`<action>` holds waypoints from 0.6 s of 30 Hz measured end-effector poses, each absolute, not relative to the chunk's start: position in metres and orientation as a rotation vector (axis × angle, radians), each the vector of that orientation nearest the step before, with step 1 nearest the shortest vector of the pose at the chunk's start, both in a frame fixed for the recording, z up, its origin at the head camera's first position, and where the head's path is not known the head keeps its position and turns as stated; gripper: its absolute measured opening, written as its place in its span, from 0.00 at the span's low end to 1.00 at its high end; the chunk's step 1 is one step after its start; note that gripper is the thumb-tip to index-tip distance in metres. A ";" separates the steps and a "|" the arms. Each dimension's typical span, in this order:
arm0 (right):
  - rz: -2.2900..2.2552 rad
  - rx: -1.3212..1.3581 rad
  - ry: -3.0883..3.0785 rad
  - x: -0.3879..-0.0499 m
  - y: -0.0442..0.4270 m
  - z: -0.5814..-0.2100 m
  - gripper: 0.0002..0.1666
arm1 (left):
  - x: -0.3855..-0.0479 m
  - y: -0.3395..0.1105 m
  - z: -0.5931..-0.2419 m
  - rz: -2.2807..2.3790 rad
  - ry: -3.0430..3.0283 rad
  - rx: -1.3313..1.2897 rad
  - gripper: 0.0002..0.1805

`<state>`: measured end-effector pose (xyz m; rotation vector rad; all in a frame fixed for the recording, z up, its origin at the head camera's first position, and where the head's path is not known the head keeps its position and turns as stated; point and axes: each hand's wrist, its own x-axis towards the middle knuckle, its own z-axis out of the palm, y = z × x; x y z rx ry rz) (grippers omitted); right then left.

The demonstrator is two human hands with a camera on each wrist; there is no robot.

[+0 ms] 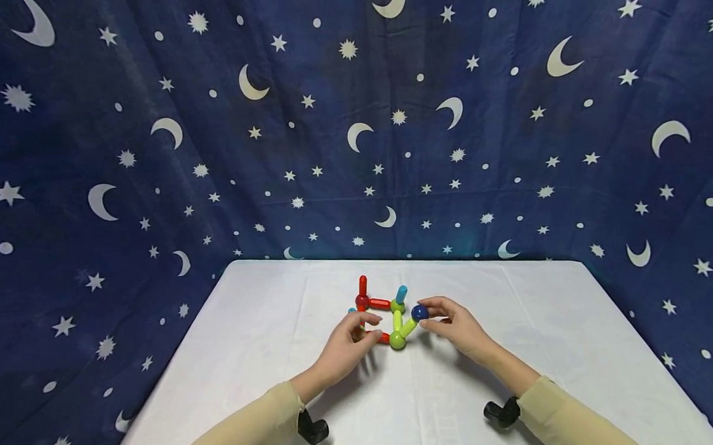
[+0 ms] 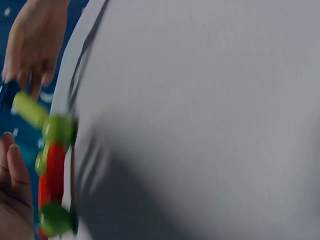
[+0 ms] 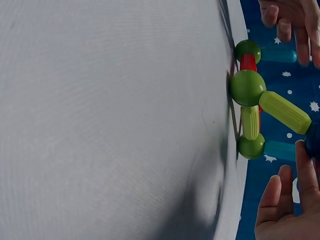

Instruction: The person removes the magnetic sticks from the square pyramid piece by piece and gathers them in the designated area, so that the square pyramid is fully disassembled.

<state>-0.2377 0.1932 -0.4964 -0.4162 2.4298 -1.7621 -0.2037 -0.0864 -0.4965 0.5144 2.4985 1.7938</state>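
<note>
- A ball-and-stick shape [image 1: 398, 320] is set on the white worktop [image 1: 457, 402], in the middle of the frame, where it can be reached by both hands.
- A dark blue ball [image 1: 420, 312] is pinched by the right hand [image 1: 463, 330], between thumb and fingers, just right of the middle. It is held from its right side, so its other side seems to be left free for the stick.
- A light green stick [image 1: 410, 327] is slanted up from the near green ball [image 1: 398, 340] to the dark blue ball. Its top end is probably held up by that pinch.
- Nothing is seen to be gripped by the left hand [image 1: 348, 347]. Its fingers are loosely bent, with the thumb apart, by the left side of the shape, perhaps so the shape is kept close. Whether it is touched cannot be told.
- At the back, a red stick [image 1: 362, 286] is stood up on a red ball [image 1: 362, 302], and a light blue stick [image 1: 401, 294] on another green ball [image 1: 397, 307]. They are likely held up by those balls.
</note>
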 end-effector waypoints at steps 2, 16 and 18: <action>-1.782 -0.400 2.405 -0.237 0.192 -0.497 0.27 | -0.203 -0.072 -0.498 1.820 2.391 0.499 0.19; -1.903 -0.273 2.225 -0.232 0.202 -0.508 0.29 | -0.214 -0.009 -0.512 2.062 1.969 0.236 0.23; -1.904 -0.253 2.212 -0.233 0.205 -0.511 0.29 | -0.215 -0.006 -0.514 2.051 1.958 0.221 0.22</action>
